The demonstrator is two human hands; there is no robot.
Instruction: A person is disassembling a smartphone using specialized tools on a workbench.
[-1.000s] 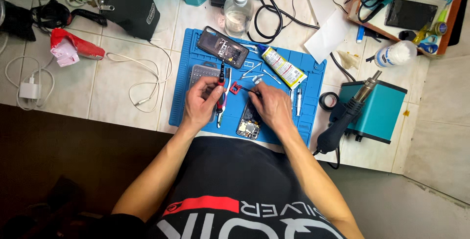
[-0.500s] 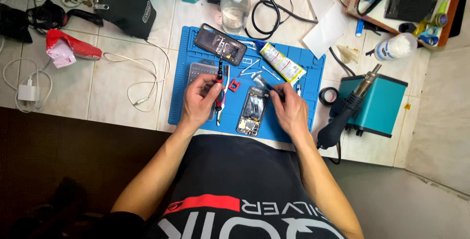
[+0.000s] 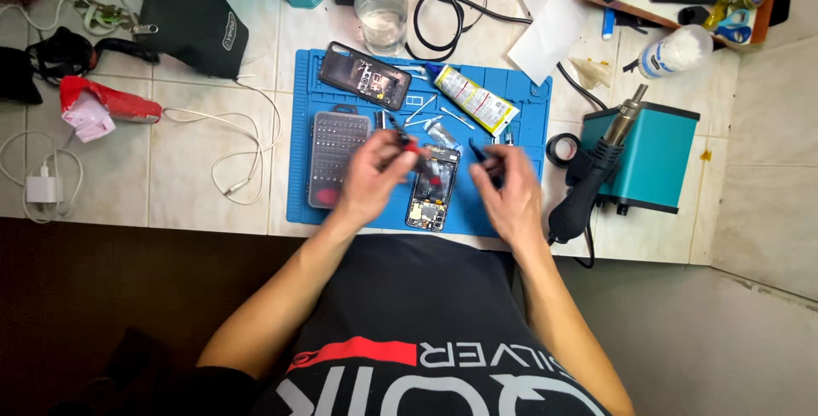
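An opened phone body (image 3: 432, 187) with its circuit board showing lies on the blue work mat (image 3: 511, 122), between my hands. My left hand (image 3: 372, 176) grips a thin tool with a red part (image 3: 412, 150), its tip over the phone's upper end. To the right of the phone, my right hand (image 3: 503, 187) pinches dark tweezers (image 3: 476, 151) just above the mat. A phone screen panel (image 3: 365, 75) lies at the mat's upper left.
A grey case of screwdriver bits (image 3: 336, 156) sits left of my left hand. A glue tube (image 3: 475, 99), small loose parts, a water bottle (image 3: 381, 7), a teal hot-air station (image 3: 646, 156) with its black handle (image 3: 584, 186), white cables (image 3: 226, 152) and a black pouch (image 3: 192, 20) surround the mat.
Both hands have drawn apart, the right one moving off the phone to its right. The phone body now lies uncovered between them. The view has shifted slightly.
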